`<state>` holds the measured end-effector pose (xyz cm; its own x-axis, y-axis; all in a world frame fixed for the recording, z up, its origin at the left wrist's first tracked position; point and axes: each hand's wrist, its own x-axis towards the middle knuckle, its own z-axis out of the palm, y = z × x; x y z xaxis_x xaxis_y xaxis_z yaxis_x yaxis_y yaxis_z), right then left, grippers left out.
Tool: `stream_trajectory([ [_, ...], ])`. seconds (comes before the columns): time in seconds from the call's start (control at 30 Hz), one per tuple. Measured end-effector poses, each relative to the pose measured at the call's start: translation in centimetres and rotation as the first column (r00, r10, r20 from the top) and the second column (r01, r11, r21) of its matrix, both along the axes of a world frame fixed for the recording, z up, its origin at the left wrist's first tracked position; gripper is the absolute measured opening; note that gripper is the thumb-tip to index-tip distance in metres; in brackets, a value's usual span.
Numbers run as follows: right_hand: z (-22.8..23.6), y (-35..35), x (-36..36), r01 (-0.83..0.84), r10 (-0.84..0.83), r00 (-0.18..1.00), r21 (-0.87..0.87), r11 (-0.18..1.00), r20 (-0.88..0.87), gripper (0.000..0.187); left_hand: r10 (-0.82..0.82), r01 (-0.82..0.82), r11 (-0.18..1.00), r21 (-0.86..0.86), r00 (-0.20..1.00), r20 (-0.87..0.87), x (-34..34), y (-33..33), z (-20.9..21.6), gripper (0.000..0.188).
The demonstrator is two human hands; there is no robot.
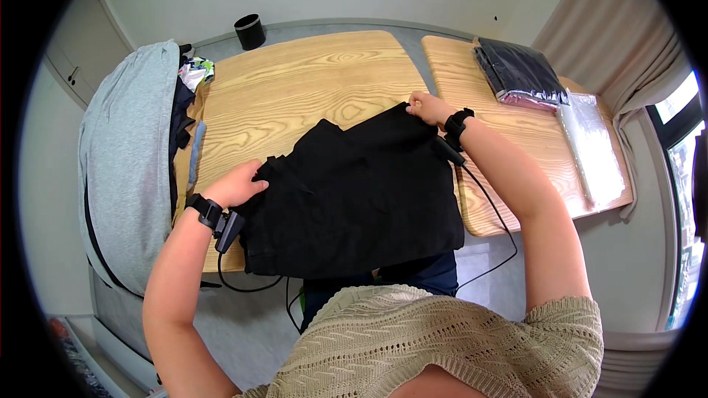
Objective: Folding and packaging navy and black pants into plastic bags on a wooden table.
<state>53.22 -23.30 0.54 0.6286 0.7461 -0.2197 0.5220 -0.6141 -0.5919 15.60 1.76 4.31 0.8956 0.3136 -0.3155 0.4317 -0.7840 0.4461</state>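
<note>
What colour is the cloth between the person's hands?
The cloth is plain black; the head view shows it best.

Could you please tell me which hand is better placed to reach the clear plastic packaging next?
Probably the right hand: it is at the far right corner of the black garment, nearer the clear plastic packaging. The left hand is at the garment's left edge, farther away.
</note>
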Motion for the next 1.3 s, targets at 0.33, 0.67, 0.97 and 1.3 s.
stream_trajectory([
  [0.33,3.6,-1.2,-7.7,-0.34,0.269,0.821,0.053,0.939,0.504,0.026,0.021,-0.022,0.998,-0.053,1.0,-0.013,0.1,0.2,-0.4,0.041],
  [0.67,2.1,-2.8,-13.8,-0.267,0.406,0.804,-0.346,0.899,0.435,0.048,-0.057,0.033,0.986,0.162,0.987,0.149,2.2,0.4,2.5,0.051],
  [0.97,4.7,-6.0,-10.1,-0.165,0.097,0.977,0.385,0.908,0.189,0.034,-0.261,0.266,0.945,-0.192,0.964,0.052,13.8,-8.5,3.5,0.037],
  [1.3,2.0,-15.5,-17.4,0.345,-0.37,0.926,0.237,0.908,0.073,0.024,-0.279,0.269,0.929,-0.254,0.96,0.0,15.2,-8.1,0.7,0.04],
])
